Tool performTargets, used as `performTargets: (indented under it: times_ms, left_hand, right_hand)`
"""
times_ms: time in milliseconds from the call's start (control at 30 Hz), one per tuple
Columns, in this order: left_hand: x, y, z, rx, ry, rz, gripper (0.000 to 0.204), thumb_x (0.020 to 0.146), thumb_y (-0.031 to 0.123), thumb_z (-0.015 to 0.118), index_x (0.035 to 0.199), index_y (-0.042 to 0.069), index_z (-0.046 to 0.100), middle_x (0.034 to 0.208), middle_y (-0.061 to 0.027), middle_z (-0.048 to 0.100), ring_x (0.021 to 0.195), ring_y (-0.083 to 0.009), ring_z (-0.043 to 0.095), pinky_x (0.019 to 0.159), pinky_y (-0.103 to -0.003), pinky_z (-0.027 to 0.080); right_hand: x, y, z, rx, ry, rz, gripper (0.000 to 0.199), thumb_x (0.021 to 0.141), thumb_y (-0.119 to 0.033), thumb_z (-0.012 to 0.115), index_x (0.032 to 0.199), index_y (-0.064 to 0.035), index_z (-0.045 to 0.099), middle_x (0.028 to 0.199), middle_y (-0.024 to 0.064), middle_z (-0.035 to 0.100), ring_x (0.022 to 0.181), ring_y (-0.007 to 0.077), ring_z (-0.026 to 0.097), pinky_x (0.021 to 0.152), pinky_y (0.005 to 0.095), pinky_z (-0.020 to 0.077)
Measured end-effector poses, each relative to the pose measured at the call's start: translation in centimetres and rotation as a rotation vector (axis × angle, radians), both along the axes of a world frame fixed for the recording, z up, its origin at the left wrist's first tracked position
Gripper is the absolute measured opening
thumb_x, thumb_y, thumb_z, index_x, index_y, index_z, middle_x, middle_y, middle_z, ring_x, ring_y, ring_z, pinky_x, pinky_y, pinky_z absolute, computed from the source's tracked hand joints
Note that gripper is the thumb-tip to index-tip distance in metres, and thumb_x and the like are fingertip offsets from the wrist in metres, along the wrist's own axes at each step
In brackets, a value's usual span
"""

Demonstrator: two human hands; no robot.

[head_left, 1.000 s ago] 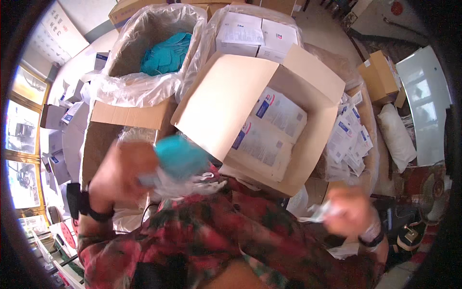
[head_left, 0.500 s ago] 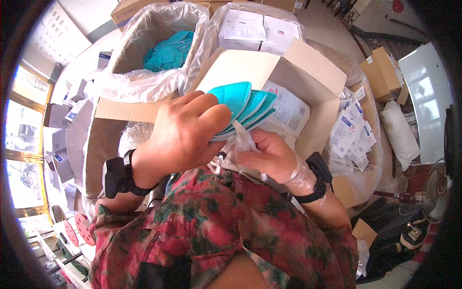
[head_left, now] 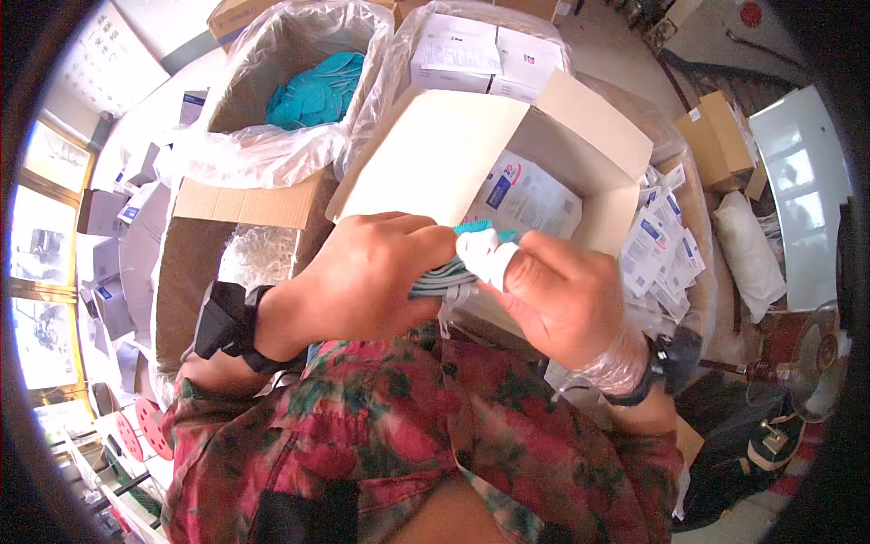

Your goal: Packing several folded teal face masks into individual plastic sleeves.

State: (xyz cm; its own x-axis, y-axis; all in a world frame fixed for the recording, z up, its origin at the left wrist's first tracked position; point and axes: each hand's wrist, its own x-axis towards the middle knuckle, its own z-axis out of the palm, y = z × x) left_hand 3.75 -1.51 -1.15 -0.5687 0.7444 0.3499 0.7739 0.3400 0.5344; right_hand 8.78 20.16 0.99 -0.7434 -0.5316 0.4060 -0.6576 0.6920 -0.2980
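Observation:
My left hand (head_left: 376, 281) is closed round a small stack of teal folded face masks (head_left: 442, 279), held low over the near side of an open carton (head_left: 453, 136). Their pale edges and white straps show below my fingers. Against the stack's right end, my right hand (head_left: 575, 295) is bent, with white material (head_left: 485, 257) over its fingertips, either a finger covering or tape. Those fingers press on the masks; whether they also pinch a strap is hidden. Inside the carton lie flat white printed packets (head_left: 530, 195).
A plastic-lined box of loose teal masks (head_left: 317, 89) stands far left, beside a box of white cartons (head_left: 467, 47). Left of the open carton is a box with white looped straps (head_left: 258, 254). More packets (head_left: 660, 240) fill a lined box at right; a fan (head_left: 816, 358) stands beyond.
The mask stack has tipped down from its fanned, raised pose and is now mostly covered by my hands. My right hand has moved up and right, turning over the stack's end.

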Motion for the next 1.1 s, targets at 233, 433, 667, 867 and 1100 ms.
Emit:
performTargets:
  times_ms: [233,433,667,867,1100]
  left_hand:
    - [2.1,-2.5,1.2,-0.104,-0.002,-0.363,0.024,0.064,0.015,0.065,0.081,0.007,0.05,0.069,-0.007,0.045,0.063,-0.0259,0.053,0.054,-0.037,0.044]
    - [3.5,-4.3,3.2,-0.149,0.029,-0.512,0.017,0.071,0.017,0.06,0.072,0.011,0.044,0.067,-0.0026,0.039,0.059,-0.0169,0.051,0.047,-0.03,0.041]
    - [2.8,-7.2,4.0,-0.194,-0.01,-0.445,0.017,0.067,0.016,0.062,0.07,0.01,0.046,0.067,-0.0032,0.044,0.058,-0.0196,0.052,0.048,-0.033,0.042]
    - [0.6,-11.3,2.3,-0.215,-0.009,0.624,0.03,0.056,0.013,0.071,0.067,0.001,0.045,0.066,-0.0089,0.046,0.063,-0.0156,0.049,0.054,-0.034,0.04]
    - [-0.9,-4.0,2.8,-0.056,0.189,0.259,0.03,0.054,0.006,0.068,0.076,0.004,0.048,0.072,-0.0141,0.05,0.068,-0.037,0.054,0.058,-0.043,0.044]
  right_hand:
    - [3.1,1.0,1.7,0.265,-0.228,0.304,0.013,0.08,-0.02,0.061,0.075,-0.0125,0.051,0.066,0.0008,0.044,0.055,0.017,0.054,0.047,0.0314,0.0451]
    - [6.2,3.3,3.6,0.034,-0.595,0.347,0.025,0.081,-0.026,0.066,0.071,-0.0119,0.048,0.064,0.0035,0.045,0.054,0.0203,0.055,0.047,0.0343,0.0454]
    - [7.2,5.4,4.0,0.049,-0.694,0.343,0.024,0.084,-0.024,0.065,0.071,-0.0101,0.051,0.066,0.0037,0.05,0.055,0.0219,0.055,0.049,0.0347,0.0446]
    - [6.4,10.1,1.7,-0.431,-1.047,-0.418,0.01,0.087,-0.015,0.061,0.084,-0.0058,0.058,0.074,0.0009,0.06,0.063,0.0061,0.055,0.051,0.0253,0.0432]
    - [0.7,3.6,-4.6,-1.319,-1.126,-0.148,0.016,0.088,-0.008,0.057,0.104,-0.009,0.056,0.09,0.0049,0.065,0.06,0.0056,0.053,0.047,0.0192,0.0389]
